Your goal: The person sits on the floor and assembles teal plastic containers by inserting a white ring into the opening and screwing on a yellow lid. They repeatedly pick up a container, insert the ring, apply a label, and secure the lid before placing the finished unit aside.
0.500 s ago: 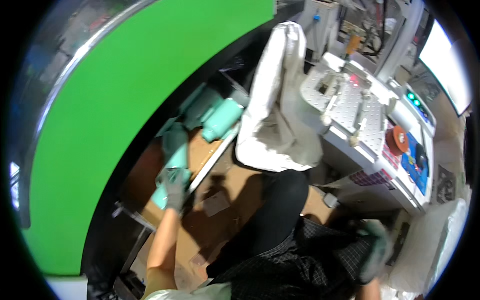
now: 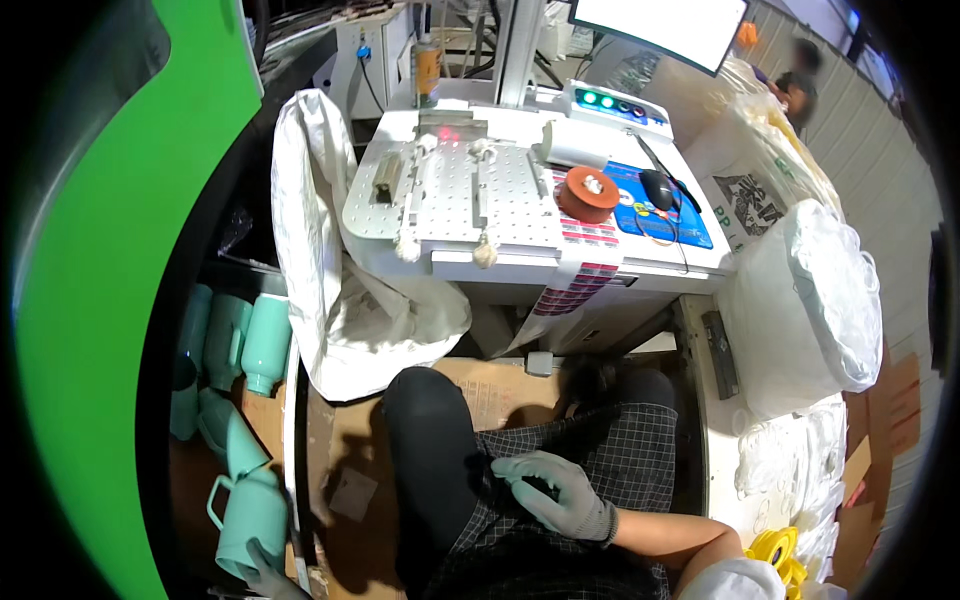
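Gloved left hand (image 2: 268, 580): fingers against near end of turquoise handled tumbler (image 2: 252, 522), grip unclear; tumbler lies near-left of white sack (image 2: 308, 240). Gloved right hand (image 2: 565, 498), near-right of sack: fingers and thumb parted. More turquoise tumblers (image 2: 266, 340) left of sack; white perforated tabletop (image 2: 452, 212) right.

A factory workshop: perforated worktable (image 2: 450, 205), control box (image 2: 645, 124) with green lights (image 2: 606, 102), white sacks (image 2: 305, 250), mint-green mugs (image 2: 250, 515) (several alike).

The gloved left hand (image 2: 268, 582) runs off the lower edge; how firmly it holds the turquoise jug (image 2: 256, 512) is unclear. The white screen (image 2: 665, 28) is cut off above. A background person (image 2: 797, 92) is blurred.
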Motion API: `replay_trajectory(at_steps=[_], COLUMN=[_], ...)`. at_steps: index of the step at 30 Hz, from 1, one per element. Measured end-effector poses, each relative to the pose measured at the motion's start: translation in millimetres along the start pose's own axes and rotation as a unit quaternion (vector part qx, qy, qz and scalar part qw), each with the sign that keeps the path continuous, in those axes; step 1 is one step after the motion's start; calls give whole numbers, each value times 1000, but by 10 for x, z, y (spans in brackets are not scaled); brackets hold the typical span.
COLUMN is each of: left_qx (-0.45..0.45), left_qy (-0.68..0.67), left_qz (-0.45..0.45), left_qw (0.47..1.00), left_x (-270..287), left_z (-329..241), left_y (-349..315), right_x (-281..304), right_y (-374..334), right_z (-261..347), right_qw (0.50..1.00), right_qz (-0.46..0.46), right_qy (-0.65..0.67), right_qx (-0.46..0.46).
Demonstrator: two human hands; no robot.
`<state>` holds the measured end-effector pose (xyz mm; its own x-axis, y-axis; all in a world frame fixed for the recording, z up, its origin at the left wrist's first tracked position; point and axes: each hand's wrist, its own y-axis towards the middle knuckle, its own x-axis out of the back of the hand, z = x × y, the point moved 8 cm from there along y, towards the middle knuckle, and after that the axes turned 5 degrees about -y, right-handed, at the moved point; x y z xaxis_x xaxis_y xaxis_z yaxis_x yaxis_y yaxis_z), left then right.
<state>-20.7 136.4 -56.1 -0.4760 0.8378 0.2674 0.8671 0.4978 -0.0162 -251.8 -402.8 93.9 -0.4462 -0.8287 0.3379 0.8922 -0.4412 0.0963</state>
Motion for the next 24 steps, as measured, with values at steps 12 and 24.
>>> replay_trajectory(at_steps=[12,24], left_qx=[-85,-617], left_qy=[-81,-32], left_qz=[752,701], left_qw=[649,357], left_x=[-2885,-2367], left_z=[-1458,-2571], left_y=[-3111,-5076], right_x=[1175,1167], right_y=[-1083,-1967], right_z=[303,343], right_qw=[944,938], right_qz=[-266,-257], right_qy=[-179,-229], right_qx=[85,42])
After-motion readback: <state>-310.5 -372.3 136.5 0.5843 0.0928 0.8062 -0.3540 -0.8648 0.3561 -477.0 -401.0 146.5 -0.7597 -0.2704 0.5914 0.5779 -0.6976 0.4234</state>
